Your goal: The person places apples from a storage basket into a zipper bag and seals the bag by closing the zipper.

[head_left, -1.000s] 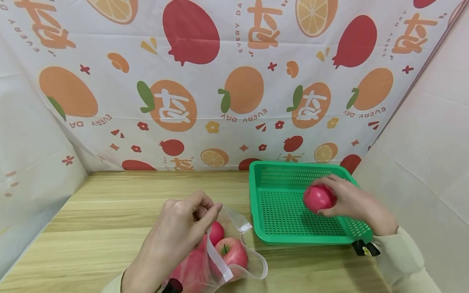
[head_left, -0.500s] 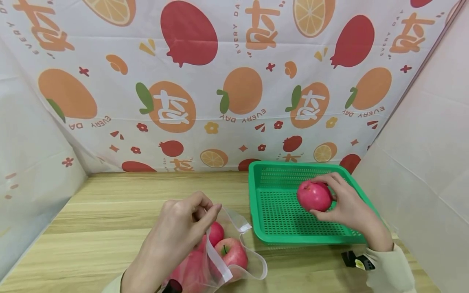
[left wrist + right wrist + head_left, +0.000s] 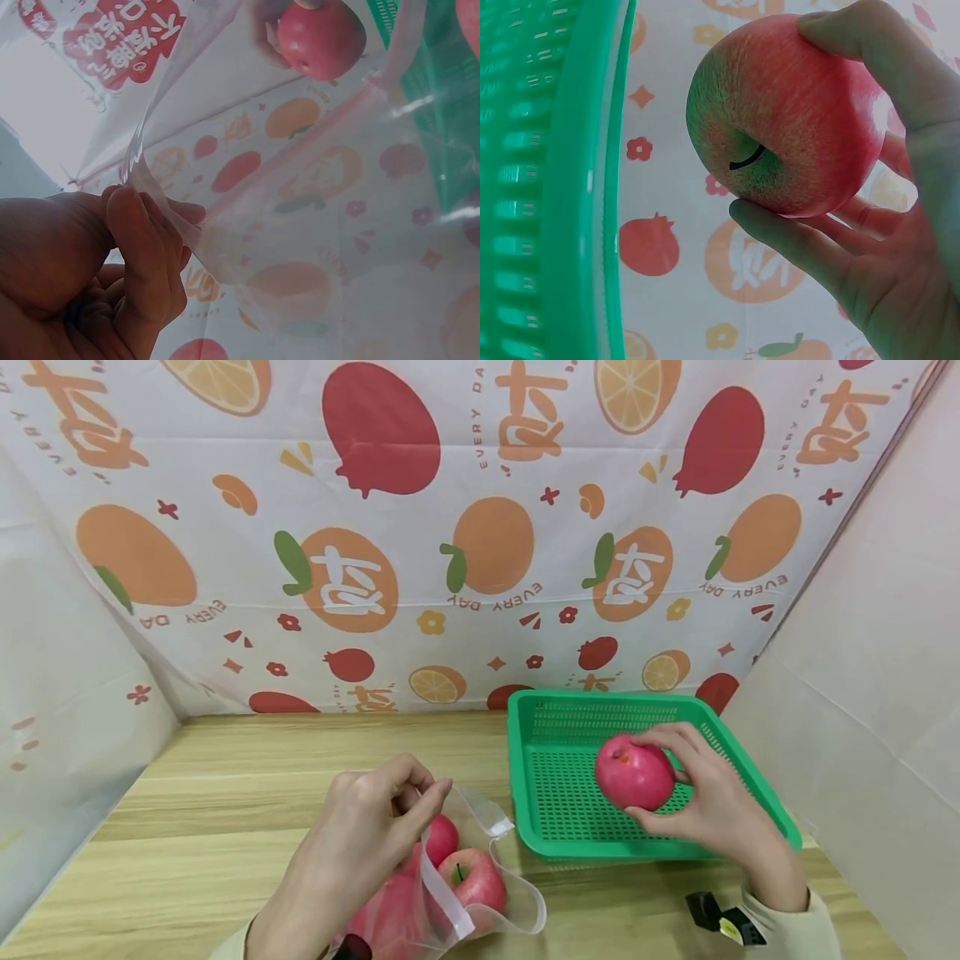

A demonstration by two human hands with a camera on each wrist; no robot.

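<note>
In the head view my right hand (image 3: 708,797) grips a red apple (image 3: 635,772) between thumb and fingers, over the green basket (image 3: 525,777). The right wrist view shows this apple (image 3: 784,120) with its dark stem facing the camera and the basket wall at the left. My left hand (image 3: 363,835) pinches the edge of a clear plastic bag (image 3: 442,889) on the table's near side. Several red apples lie in the bag, one with its stem up (image 3: 474,878). In the left wrist view thumb and fingertips hold the bag's rim (image 3: 169,217), its mouth spread apart.
The wooden table (image 3: 247,793) ends at a fruit-printed cloth (image 3: 420,560) hung behind it. White sheets stand at the left and right sides. A black strap piece (image 3: 723,917) hangs by the right sleeve. The basket's perforated floor (image 3: 570,802) shows under the held apple.
My right hand has moved the apple left and slightly toward me above the basket, turning it a little. My left hand keeps its pinch on the bag, nearly still.
</note>
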